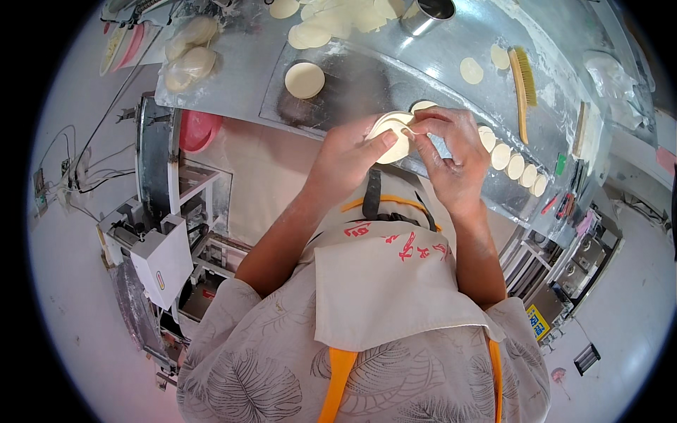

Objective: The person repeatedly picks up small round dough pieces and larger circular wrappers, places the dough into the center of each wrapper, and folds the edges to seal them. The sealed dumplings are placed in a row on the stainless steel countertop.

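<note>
Over the near edge of the metal table, both hands hold a small stack of thin round dough wrappers (396,144). My left hand (343,153) is closed round the stack's left side, thumb lying on top. The fingers and thumb of my right hand (455,151) pinch the stack's right edge, where one layer curls up. Just behind the hands, a pale dough round (423,105) is partly hidden. A thicker pile of dough rounds (305,80) lies on the table to the left. Several small stacks (515,166) stand in a row at the right.
A wooden-handled brush (522,92) lies right of two loose rounds (472,70). Farther back are a metal cup (429,14) and scattered dough sheets (331,21). Bagged dough (192,67) sits at the table's left end, above a pink basin (199,131). A machine (161,261) stands at left.
</note>
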`<state>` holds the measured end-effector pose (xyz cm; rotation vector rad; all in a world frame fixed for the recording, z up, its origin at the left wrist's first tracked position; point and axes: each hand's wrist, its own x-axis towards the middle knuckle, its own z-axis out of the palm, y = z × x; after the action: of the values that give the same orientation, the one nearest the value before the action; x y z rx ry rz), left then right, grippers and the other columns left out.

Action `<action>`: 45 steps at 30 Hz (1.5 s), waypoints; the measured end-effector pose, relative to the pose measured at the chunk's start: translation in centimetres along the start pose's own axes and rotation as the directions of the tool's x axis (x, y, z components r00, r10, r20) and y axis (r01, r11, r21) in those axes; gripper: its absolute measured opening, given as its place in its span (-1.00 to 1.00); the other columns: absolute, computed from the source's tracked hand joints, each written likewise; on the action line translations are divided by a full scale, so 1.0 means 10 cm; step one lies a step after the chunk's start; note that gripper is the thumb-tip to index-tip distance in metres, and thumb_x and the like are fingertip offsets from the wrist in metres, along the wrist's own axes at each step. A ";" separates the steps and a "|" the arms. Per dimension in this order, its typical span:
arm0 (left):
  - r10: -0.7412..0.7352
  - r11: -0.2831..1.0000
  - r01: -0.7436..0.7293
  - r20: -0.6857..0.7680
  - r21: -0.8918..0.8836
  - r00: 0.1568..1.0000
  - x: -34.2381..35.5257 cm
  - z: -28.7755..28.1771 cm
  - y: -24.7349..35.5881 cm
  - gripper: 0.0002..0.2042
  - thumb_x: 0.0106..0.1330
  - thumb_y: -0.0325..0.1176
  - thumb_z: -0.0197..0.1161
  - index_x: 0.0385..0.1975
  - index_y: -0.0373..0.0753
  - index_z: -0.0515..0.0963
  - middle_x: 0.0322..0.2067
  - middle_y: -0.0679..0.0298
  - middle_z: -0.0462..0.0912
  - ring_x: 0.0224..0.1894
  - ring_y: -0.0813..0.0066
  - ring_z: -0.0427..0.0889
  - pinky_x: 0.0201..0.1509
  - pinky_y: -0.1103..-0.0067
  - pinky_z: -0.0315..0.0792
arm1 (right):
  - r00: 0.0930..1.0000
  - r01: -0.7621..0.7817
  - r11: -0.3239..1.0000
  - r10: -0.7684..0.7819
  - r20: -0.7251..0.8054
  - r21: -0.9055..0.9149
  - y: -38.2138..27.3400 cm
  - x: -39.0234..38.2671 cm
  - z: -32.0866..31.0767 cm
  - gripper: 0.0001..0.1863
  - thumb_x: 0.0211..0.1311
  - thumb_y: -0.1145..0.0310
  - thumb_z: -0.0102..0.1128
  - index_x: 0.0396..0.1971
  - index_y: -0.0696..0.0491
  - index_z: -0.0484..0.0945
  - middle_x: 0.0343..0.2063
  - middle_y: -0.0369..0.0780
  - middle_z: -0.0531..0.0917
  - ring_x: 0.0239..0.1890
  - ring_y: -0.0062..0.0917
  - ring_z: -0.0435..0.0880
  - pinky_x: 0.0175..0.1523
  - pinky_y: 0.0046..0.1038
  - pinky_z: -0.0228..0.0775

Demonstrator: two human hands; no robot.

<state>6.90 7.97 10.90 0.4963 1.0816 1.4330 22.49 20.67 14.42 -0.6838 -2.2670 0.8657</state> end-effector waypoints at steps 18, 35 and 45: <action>-0.071 0.995 0.077 0.084 -0.070 0.994 -0.03 -0.02 0.06 -0.62 0.69 -0.42 0.12 0.38 -0.46 0.48 0.17 0.18 0.70 0.20 0.50 0.66 0.32 0.49 0.53 | 0.986 0.159 0.983 -0.163 -0.038 -0.097 -0.01 -0.05 0.04 -0.68 0.08 0.64 0.53 -0.14 0.05 0.80 -0.13 -0.18 0.73 -0.12 -0.29 0.68 -0.08 -0.35 0.59; 0.006 0.949 0.040 -0.144 0.314 0.990 0.64 -0.90 -0.43 -0.68 0.71 -0.33 0.07 0.12 -0.42 0.69 -0.10 0.14 0.84 -0.01 0.46 0.79 0.18 0.45 0.66 | 0.813 -0.581 0.786 0.571 0.109 0.212 0.70 0.46 -0.53 -0.84 0.40 0.50 0.46 -0.10 0.23 0.78 -0.25 -0.31 0.79 -0.18 -0.65 0.72 0.03 -0.54 0.56; 0.349 0.527 -0.156 -0.045 0.836 0.936 1.06 -0.95 -0.16 -0.66 0.62 -0.19 0.24 -0.13 -0.44 0.67 -0.42 0.03 0.69 -0.40 0.25 0.66 -0.17 0.34 0.52 | 0.833 -0.507 0.799 0.551 0.056 -0.324 1.02 0.38 -0.35 -0.80 0.37 0.44 0.45 -0.10 0.21 0.78 -0.29 -0.30 0.81 -0.24 -0.65 0.74 -0.04 -0.52 0.58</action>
<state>-2.12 14.59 2.00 1.2496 1.9350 1.1476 24.85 31.20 10.53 -1.4970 -2.3974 0.8464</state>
